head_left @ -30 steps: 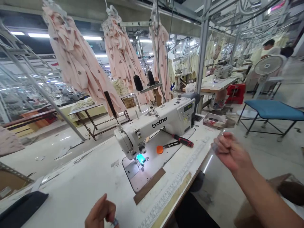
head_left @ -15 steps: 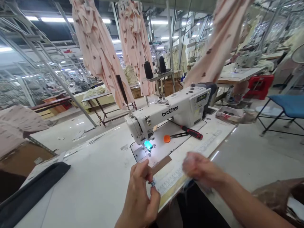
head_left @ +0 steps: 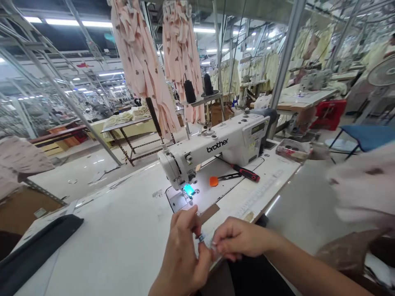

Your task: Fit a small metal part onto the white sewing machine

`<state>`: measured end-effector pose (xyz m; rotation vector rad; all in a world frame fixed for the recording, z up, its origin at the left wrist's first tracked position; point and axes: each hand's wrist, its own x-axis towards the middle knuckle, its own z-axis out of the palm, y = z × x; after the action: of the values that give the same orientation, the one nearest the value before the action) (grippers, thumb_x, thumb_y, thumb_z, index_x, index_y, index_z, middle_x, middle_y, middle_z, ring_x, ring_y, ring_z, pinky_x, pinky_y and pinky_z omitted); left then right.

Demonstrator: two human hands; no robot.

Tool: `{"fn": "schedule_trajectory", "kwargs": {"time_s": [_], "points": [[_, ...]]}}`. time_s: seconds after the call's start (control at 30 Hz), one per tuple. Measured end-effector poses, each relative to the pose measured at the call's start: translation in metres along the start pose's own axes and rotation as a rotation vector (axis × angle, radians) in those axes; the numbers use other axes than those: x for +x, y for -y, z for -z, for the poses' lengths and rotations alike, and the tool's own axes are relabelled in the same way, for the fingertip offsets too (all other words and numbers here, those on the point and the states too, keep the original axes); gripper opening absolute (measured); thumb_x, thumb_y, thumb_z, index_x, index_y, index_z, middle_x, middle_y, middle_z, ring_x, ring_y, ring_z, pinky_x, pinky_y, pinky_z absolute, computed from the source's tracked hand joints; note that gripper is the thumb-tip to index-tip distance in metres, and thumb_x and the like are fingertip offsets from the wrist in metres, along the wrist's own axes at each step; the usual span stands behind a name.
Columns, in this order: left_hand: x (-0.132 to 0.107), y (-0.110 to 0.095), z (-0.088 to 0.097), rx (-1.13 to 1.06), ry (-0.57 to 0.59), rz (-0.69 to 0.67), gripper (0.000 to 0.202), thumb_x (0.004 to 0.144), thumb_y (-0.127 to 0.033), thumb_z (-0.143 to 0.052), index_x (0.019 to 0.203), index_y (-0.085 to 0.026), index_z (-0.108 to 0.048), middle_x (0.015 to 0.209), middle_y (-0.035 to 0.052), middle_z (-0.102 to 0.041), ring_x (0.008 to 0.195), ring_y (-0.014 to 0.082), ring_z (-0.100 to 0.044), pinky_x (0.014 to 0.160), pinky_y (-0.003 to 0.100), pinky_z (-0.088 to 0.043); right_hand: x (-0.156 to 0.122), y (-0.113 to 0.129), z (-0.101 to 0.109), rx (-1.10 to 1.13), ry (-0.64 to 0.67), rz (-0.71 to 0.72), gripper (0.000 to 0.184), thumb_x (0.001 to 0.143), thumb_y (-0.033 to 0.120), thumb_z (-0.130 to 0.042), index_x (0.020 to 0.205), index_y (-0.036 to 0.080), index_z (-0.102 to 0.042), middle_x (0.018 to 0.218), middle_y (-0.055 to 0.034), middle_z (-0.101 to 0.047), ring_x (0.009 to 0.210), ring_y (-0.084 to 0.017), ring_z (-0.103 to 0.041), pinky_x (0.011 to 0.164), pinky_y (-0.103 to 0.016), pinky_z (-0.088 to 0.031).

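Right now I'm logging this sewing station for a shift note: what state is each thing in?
Left hand: shut, pinching a small metal part.
Right hand: fingertips closed beside that part.
Sewing machine: needle light on, display lit, no cloth under the needle.
Screwdriver: lying flat on the table.
Orange-handled tool: lying flat by the screwdriver.
Thread cones: upright on their stand.
Pink garments: hanging overhead.

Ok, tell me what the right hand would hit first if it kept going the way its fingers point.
Probably the left hand: the right hand points left at the small metal piece pinched there, almost touching.
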<state>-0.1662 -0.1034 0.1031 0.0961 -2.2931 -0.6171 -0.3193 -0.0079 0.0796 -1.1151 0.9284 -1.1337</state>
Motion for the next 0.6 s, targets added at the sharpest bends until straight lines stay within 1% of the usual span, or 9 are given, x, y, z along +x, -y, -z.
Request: {"fn": "schedule_trajectory", "kwargs": {"time_s": [0.07,0.2,0.27,0.3,0.37,0.4,0.47,0.53,0.6], "points": [[-0.010,0.004,0.012,-0.003,-0.015,0.073,0.062,0.077,-0.004,-0.041,0.135,-0.014,-0.023,0.086,0.0054,-0.043,0.080,0.0168,-0.043,0.071,0.036,-0.042,-0.015,0.004,0.019,0.152,-0.099,0.136,0.031,0.074,0.038,-0.072,0.065,0.013,-0.055,0.049,0.0060,-0.039,0.043,-0.003,-0.033,0.043,-0.018,-0.022],[-0.045,0.022,0.040,0.005,-0.153,0.323,0.047,0.087,-0.012,-0.037,0.133,-0.019,-0.027,0.084,0.0026,-0.040,0.079,0.0153,-0.043,0.079,0.039,-0.038,-0.083,0.036,0.104,0.488,-0.813,0.709,0.028,0.065,0.011,-0.074,0.058,0.018,-0.047,0.044,0.0081,-0.030,0.039,-0.005,-0.028,0.041,-0.019,-0.020],[-0.054,0.029,0.043,0.037,-0.195,0.380,0.046,0.087,-0.014,-0.039,0.132,-0.019,-0.027,0.083,0.0016,-0.039,0.077,0.0148,-0.043,0.080,0.039,-0.037,-0.103,0.048,0.130,0.506,-1.162,0.889,0.025,0.066,0.005,-0.069,0.061,0.019,-0.049,0.043,0.0082,-0.035,0.039,-0.004,-0.027,0.039,-0.017,-0.022],[-0.054,0.030,0.040,0.045,-0.183,0.367,0.049,0.086,-0.013,-0.040,0.133,-0.019,-0.026,0.082,0.0016,-0.040,0.076,0.0150,-0.043,0.079,0.039,-0.038,-0.104,0.050,0.131,0.474,-1.214,0.867,0.024,0.064,0.004,-0.071,0.065,0.019,-0.052,0.044,0.0085,-0.038,0.039,-0.004,-0.028,0.039,-0.017,-0.023],[-0.044,0.028,0.027,0.033,-0.102,0.262,0.057,0.081,-0.009,-0.042,0.135,-0.017,-0.023,0.083,0.0026,-0.042,0.078,0.0162,-0.045,0.076,0.039,-0.040,-0.087,0.042,0.106,0.344,-1.068,0.599,0.026,0.058,0.010,-0.077,0.075,0.019,-0.060,0.053,0.0071,-0.052,0.038,-0.002,-0.029,0.038,-0.017,-0.021],[-0.035,0.024,0.018,0.018,-0.057,0.194,0.061,0.079,-0.007,-0.043,0.135,-0.017,-0.022,0.084,0.0032,-0.043,0.079,0.0169,-0.045,0.075,0.038,-0.042,-0.071,0.034,0.084,0.233,-0.899,0.435,0.029,0.064,0.022,-0.078,0.088,0.020,-0.063,0.073,0.0016,-0.063,0.039,-0.001,-0.030,0.039,-0.018,-0.023],[-0.016,0.015,0.003,-0.015,-0.002,0.081,0.066,0.074,-0.004,-0.043,0.136,-0.016,-0.021,0.086,0.0045,-0.044,0.079,0.0174,-0.045,0.072,0.038,-0.044,-0.036,0.015,0.036,0.048,-0.455,0.132,0.048,0.074,0.034,-0.073,0.118,0.026,-0.055,0.105,-0.0051,-0.063,0.045,-0.002,-0.040,0.042,-0.019,-0.032],[-0.004,0.006,-0.004,-0.032,0.004,0.030,0.066,0.073,-0.003,-0.042,0.135,-0.014,-0.022,0.086,0.0053,-0.044,0.077,0.0170,-0.044,0.071,0.038,-0.044,-0.008,0.001,0.001,-0.077,-0.147,-0.027,0.039,0.074,0.040,-0.071,0.107,0.022,-0.061,0.084,-0.0007,-0.062,0.045,-0.004,-0.043,0.041,-0.019,-0.034],[-0.004,0.004,0.001,-0.022,0.013,0.031,0.065,0.074,-0.004,-0.042,0.134,-0.014,-0.023,0.087,0.0059,-0.044,0.078,0.0169,-0.044,0.070,0.036,-0.044,-0.002,-0.002,-0.006,-0.050,-0.071,-0.027,0.024,0.078,0.040,-0.067,0.083,0.017,-0.063,0.059,0.0034,-0.050,0.043,-0.004,-0.039,0.040,-0.018,-0.027]]}}
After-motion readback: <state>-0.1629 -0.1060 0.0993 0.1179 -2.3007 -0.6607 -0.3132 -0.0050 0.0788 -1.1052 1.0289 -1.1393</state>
